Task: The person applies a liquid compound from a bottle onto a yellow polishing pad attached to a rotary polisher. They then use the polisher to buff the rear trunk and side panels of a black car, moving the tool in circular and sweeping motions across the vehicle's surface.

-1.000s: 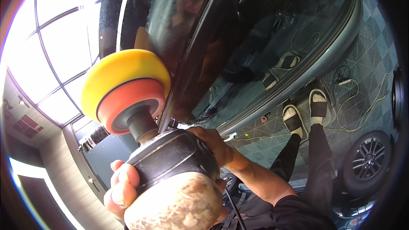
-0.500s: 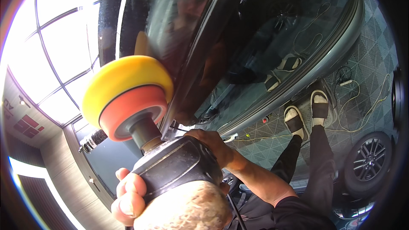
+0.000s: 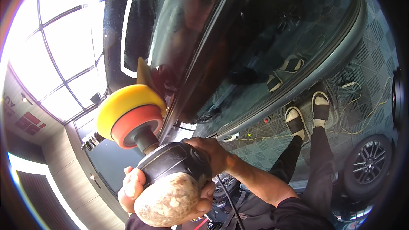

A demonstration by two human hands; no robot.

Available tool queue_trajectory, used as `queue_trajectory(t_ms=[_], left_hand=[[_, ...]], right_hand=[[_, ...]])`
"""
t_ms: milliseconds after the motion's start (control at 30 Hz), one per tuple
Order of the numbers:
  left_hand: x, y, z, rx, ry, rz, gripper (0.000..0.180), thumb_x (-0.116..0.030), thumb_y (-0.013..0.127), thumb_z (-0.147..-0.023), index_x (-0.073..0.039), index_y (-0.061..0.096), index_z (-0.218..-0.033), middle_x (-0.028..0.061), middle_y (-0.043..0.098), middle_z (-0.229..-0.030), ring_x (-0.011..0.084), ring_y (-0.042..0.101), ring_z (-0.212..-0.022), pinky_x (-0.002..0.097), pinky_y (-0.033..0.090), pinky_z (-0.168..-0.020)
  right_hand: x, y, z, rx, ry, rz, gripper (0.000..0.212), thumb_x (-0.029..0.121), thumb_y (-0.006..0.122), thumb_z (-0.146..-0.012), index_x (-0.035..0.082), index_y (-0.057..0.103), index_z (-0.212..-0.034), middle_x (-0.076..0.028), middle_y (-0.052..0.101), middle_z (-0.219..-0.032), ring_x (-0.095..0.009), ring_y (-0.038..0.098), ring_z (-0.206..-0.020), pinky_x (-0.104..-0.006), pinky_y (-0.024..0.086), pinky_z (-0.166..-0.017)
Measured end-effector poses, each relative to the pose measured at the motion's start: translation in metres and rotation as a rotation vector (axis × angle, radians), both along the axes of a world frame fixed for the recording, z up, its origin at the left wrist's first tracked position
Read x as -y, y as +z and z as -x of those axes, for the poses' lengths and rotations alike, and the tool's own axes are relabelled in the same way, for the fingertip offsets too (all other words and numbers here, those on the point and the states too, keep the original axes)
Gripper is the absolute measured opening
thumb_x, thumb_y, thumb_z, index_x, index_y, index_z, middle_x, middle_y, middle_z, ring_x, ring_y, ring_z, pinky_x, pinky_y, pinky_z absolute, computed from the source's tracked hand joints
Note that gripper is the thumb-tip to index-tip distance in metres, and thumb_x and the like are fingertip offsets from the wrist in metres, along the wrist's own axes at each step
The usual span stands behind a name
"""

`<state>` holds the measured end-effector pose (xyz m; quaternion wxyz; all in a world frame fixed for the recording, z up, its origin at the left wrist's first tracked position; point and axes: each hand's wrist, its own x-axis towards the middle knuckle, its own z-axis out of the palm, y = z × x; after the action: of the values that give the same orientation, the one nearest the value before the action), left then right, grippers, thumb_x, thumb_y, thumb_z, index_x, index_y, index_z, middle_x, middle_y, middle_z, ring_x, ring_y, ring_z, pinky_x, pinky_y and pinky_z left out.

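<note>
A black polisher (image 3: pixel 170 158) with a yellow foam pad (image 3: pixel 123 102) on an orange-red backing plate is gripped between my two hands. Its rounded rear end (image 3: pixel 166 198) is pale and speckled with stains. My left hand (image 3: pixel 131 189) wraps the rear of the body from the left, fingers curled. Around the far right side of the housing closes my right hand (image 3: pixel 209 152), its bare forearm coming from the lower right. The pad overlaps the edge of a glossy dark car body (image 3: pixel 187 30); whether it touches, I cannot tell.
Dark car glass (image 3: pixel 255 76) reflects my feet. My sandalled feet (image 3: pixel 297 121) stand on grey tiled flooring (image 3: pixel 366 64) beside a pale cord (image 3: pixel 358 119). A wheel (image 3: pixel 367 162) is at lower right. A black cable (image 3: pixel 230 200) hangs below the polisher. Bright windows (image 3: pixel 64 38) are at left.
The polisher has moved lower in the picture and looks smaller, its rear end shifting left. More of the car panel shows above the pad. Both hands keep their grip.
</note>
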<state>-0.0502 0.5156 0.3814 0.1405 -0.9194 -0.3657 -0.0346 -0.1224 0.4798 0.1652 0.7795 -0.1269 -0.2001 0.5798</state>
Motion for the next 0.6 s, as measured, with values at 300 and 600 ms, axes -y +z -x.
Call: queue_trajectory(t_ms=[300, 600], left_hand=[[-0.008, -0.004, -0.013, 0.076, 0.018, -0.008, 0.072, -0.047, 0.086, -0.063, -0.034, 0.064, -0.13, 0.0134, 0.05, -0.142, 0.0388, 0.058, -0.118, 0.054, 0.045, -0.108], [-0.031, 0.003, -0.037, 0.718, 0.072, 0.455, 0.036, -0.031, 0.098, -0.066, -0.04, 0.069, -0.087, 0.0239, 0.036, -0.155, 0.0426, 0.039, -0.146, 0.0516, 0.034, -0.12]], right_hand=[[-0.001, 0.007, -0.04, 0.082, -0.09, 0.048, 0.086, 0.029, 0.096, -0.058, 0.008, 0.058, -0.132, -0.013, 0.072, -0.117, -0.025, 0.073, -0.105, -0.04, 0.058, -0.089], [0.035, 0.073, -0.114, 0.333, -0.099, 0.345, 0.074, 0.017, 0.087, -0.063, 0.002, 0.056, -0.128, -0.019, 0.071, -0.107, -0.036, 0.074, -0.094, -0.0419, 0.06, -0.084]])
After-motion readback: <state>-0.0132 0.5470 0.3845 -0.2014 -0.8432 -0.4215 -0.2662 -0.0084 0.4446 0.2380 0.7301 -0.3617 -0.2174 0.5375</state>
